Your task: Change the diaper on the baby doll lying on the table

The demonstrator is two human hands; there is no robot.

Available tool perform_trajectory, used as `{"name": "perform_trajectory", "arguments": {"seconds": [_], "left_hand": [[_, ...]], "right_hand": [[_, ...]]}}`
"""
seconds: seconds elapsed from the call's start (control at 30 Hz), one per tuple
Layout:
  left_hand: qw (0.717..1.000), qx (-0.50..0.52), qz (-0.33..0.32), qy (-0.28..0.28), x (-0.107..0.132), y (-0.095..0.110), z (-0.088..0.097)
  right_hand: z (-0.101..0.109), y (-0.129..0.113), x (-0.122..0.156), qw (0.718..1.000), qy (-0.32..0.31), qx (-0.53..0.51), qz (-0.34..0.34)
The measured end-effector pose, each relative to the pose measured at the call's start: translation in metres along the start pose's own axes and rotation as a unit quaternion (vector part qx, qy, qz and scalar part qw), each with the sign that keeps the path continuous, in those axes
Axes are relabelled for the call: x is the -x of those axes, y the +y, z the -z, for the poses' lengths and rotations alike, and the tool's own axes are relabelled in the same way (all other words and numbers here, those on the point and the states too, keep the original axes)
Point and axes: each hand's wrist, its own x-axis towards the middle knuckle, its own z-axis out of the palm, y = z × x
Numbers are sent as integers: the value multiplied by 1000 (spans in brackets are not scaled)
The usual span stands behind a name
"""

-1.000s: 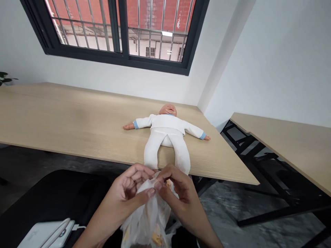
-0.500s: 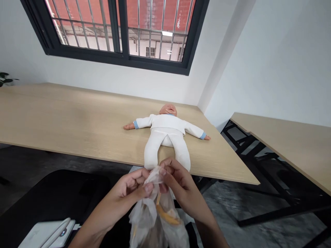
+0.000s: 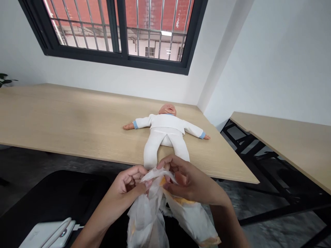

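A thin, whitish plastic bag (image 3: pixel 147 210) hangs crumpled in front of me, below the table edge. My left hand (image 3: pixel 131 181) pinches its gathered upper part between thumb and fingers. On the other side my right hand (image 3: pixel 181 175) has its fingers closed on the bag's top edge. A white flap with orange-yellow marks (image 3: pixel 192 217) spreads to the lower right beneath my right hand; whether it belongs to the bag or its contents, I cannot tell. Just beyond both hands a baby doll (image 3: pixel 167 132) in white clothes with blue cuffs lies face up, arms spread, legs towards me.
The doll lies on a light wooden table (image 3: pixel 77 120) against the wall below a barred window (image 3: pixel 121 31). A second table (image 3: pixel 289 137) with black legs stands at right. On a black seat (image 3: pixel 64 193) at lower left rests a white power bank (image 3: pixel 46 236) with a cable.
My right hand has turned and shifted slightly right, pulling the orange-marked white part out to the lower right. The bag's top is spread wider. My left hand stays nearly in place; the doll has not moved.
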Motion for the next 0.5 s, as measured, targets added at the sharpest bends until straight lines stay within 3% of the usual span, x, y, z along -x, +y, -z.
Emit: {"name": "perform_trajectory", "arguments": {"seconds": [0.27,0.5], "left_hand": [[999,-18,-38,6,2,1,1],[998,70,0,5,2,4,0]], "right_hand": [[6,-2,4,999,0,46,9],[4,-6,8,997,35,68,12]]}}
